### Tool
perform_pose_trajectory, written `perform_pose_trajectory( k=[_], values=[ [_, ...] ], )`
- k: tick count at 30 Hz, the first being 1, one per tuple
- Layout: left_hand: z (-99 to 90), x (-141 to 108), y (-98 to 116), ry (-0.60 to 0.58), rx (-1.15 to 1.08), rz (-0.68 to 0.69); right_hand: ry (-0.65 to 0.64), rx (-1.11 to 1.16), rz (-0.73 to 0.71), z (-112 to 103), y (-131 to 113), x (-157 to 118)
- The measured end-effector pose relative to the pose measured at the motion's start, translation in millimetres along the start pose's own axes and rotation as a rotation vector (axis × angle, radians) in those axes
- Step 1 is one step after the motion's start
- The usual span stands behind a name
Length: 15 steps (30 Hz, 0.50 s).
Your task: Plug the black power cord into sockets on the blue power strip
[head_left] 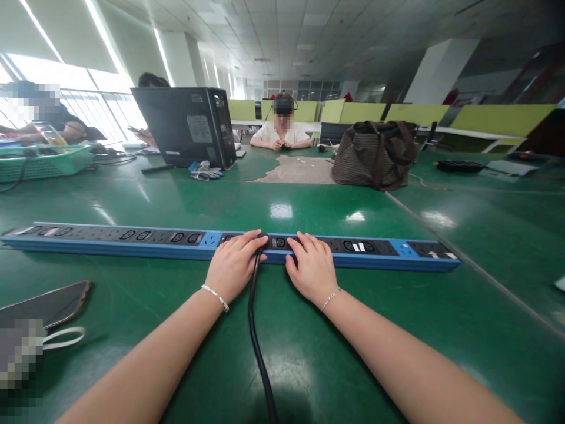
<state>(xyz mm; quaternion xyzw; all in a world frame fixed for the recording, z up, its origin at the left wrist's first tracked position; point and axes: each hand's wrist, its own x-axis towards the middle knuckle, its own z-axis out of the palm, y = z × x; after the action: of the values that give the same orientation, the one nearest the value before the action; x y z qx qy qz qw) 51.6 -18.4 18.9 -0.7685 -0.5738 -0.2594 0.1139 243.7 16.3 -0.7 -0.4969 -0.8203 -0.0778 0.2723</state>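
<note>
Head view: L hand (232, 265) fingers narrow on plug (263, 241), at strip (154, 237) lying across tbl (132, 282); fully seated or not, can't tell. R hand (314, 268) fingers part-spread on strip. Other visible sockets (177, 237) w/o plugs.

The 1 head view looks from the wearer's head, forward and down over both forearms to the left hand (236, 265) and right hand (314, 265) at close range, with the room beyond them; no 2nd view shares any part of this scene.
</note>
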Motion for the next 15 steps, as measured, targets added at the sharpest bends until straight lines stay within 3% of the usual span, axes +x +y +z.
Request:
perform_pose_trajectory(
  k=[7,12,15],
  values=[
    [5.3,1,0,0.005,-0.074,0.018,-0.021,0.006,-0.014,-3,1,1],
    [7.5,6,3,0.088,0.019,0.024,-0.003,0.009,-0.028,-2,2,1],
    [6.1,13,4,0.071,0.071,0.051,0.001,0.002,-0.025,-1,2,0]
  ],
)
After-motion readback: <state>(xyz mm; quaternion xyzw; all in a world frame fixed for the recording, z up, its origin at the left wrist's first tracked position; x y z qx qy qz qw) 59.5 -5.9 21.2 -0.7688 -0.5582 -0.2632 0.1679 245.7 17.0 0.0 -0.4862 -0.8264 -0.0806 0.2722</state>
